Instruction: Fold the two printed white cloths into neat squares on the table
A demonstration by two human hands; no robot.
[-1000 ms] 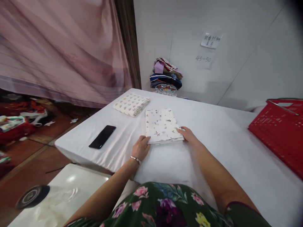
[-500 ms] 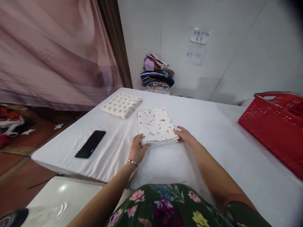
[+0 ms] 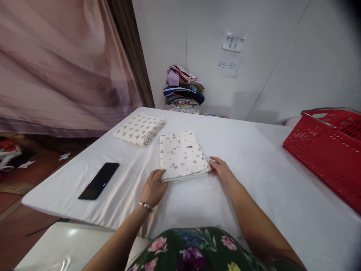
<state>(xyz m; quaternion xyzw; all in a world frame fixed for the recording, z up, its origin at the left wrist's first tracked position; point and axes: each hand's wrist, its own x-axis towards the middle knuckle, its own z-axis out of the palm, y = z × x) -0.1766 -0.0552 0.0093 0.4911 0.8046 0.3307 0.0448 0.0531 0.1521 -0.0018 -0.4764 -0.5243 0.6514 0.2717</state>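
**A:** How far has the folding got?

**B:** Well along, I'd judge. The scatter-printed cloth (image 3: 183, 156) lies flat on the white-covered table (image 3: 254, 162), right in front of the person, already in a layered rectangle.

**A:** And the hands?

**B:** The left hand (image 3: 153, 188) pinches its near left corner, fingers on top and the thumb at the edge. The right hand (image 3: 222, 169) is at the near right corner, fingers curled together; I can't tell whether they grip the fabric or only touch its edge.

**A:** Anything else finished?

**B:** The heart-printed cloth (image 3: 138, 128) looks done. It sits farther off, to the left, folded into a thick bundle with its rolled layers showing at one side. A smartphone (image 3: 98, 181) lies nearer on that same side.

**A:** So what's left?

**B:** Perhaps just neatening: the layers don't quite line up along the right edge. Whether it needs another fold, I can't say. The stack of folded fabrics (image 3: 184, 90) is beyond the far edge, and the red plastic basket (image 3: 324, 150) is well apart at right, its contents hidden.
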